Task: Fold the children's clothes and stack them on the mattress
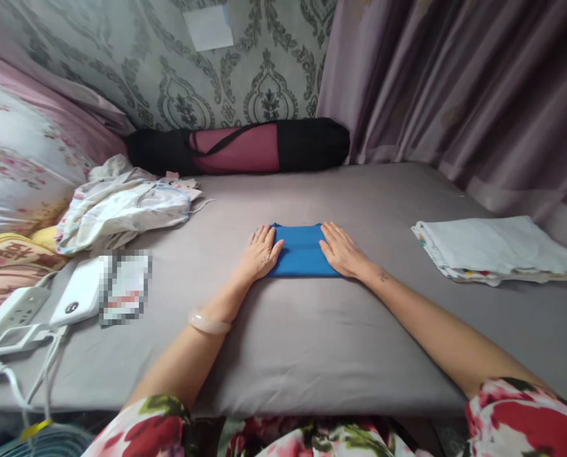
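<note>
A blue cloth (300, 252), folded into a flat rectangle, lies on the grey bed sheet (302, 343) in the middle of the view. My left hand (263, 251) rests flat on its left edge, fingers stretched out and pointing away from me. On the right edge of the cloth lies my right hand (343, 249), palm down with its fingers extended. The two hands are apart, and the blue fabric shows between them.
Folded white cloths (497, 246) lie at the right. To the left are crumpled light clothes (126, 202), a white power bank (84, 289), a blurred packet (125, 287) and a power strip (14, 314). A black and maroon bag (238, 149) lies along the wall.
</note>
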The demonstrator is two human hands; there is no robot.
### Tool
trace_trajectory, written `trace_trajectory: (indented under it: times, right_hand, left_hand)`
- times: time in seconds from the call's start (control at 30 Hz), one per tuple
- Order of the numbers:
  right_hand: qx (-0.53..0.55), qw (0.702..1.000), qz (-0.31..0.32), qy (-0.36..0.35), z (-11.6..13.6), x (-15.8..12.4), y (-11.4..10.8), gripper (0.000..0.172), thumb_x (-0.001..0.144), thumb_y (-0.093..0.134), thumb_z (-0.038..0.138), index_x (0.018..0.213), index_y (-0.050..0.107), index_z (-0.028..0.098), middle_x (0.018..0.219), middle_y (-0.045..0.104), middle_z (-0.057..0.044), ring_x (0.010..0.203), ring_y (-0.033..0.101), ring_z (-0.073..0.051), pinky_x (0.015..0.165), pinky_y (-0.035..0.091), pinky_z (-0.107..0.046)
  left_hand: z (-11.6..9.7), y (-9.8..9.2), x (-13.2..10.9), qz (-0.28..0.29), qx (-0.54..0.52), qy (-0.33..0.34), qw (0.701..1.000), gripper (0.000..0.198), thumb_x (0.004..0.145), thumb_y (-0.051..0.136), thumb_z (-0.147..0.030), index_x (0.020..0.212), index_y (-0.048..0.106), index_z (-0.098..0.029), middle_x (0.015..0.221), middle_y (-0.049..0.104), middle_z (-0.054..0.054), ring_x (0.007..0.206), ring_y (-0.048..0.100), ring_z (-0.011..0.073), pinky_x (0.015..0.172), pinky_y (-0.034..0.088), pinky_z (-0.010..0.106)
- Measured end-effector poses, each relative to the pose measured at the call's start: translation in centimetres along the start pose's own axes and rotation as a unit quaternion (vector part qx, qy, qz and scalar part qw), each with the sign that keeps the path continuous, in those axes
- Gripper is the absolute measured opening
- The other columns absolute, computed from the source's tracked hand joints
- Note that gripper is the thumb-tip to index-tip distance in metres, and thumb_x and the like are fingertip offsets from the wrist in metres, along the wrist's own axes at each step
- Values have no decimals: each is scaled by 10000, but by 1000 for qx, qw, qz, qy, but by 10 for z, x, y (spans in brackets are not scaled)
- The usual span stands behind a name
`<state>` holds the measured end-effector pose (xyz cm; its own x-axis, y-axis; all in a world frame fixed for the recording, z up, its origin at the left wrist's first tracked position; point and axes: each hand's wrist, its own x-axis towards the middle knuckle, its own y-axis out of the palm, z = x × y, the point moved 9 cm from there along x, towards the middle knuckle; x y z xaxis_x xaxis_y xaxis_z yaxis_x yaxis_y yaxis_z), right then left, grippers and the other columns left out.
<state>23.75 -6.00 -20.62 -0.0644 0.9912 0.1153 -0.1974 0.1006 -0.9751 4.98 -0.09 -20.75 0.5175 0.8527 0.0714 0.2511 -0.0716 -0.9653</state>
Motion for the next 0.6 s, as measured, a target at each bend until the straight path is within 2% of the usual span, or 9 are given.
trace_trajectory:
  times: [0.13, 0.27, 0.37, 0.47, 0.6]
  right_hand:
    - [-32, 999, -19, 31, 19, 5, -12, 645, 990, 168, 413, 1460, 378, 24, 1546, 319, -172, 1448, 237, -283, 1190, 145, -473]
    - [-30, 998, -61, -5, 76, 15, -16, 624, 1000, 198, 405, 1458, 380, 22, 1546, 318, -179, 1450, 224, -286, 1186, 127, -473]
    - [-19, 996, -74, -39, 111, 22, -10, 614, 1003, 218, 403, 1460, 378, 25, 1551, 307, -177, 1451, 219, -283, 1186, 109, -468]
    - [-15, 996, -77, -50, 122, 28, -1, 617, 1002, 220, 410, 1466, 367, 32, 1559, 291, -172, 1459, 195, -273, 1189, 74, -466]
    - [10, 999, -32, -28, 116, 32, 17, 618, 1000, 207, 412, 1480, 347, 48, 1564, 282, -158, 1465, 183, -260, 1189, 89, -459]
  left_hand:
    - [8, -6, 1, -18, -62, -16, 998, 571, 1007, 194, -445, 1456, 369, -138, 1550, 339, 114, 1462, 232, 227, 1195, 192, 438]
    - [19, -15, 1, -65, -101, -26, 992, 531, 1010, 200, -413, 1420, 418, -154, 1514, 408, 101, 1449, 269, 210, 1190, 207, 429]
    - [24, -17, 1, -72, -112, -35, 991, 510, 1009, 210, -393, 1392, 448, -154, 1490, 443, 101, 1432, 309, 209, 1180, 238, 420]
    - [26, -17, 0, -58, -110, -42, 991, 502, 1006, 213, -361, 1395, 442, -141, 1489, 445, 103, 1427, 319, 205, 1180, 245, 407]
    - [25, -15, 1, -43, -96, -42, 994, 499, 1005, 209, -348, 1392, 444, -137, 1480, 455, 108, 1421, 332, 202, 1175, 262, 400]
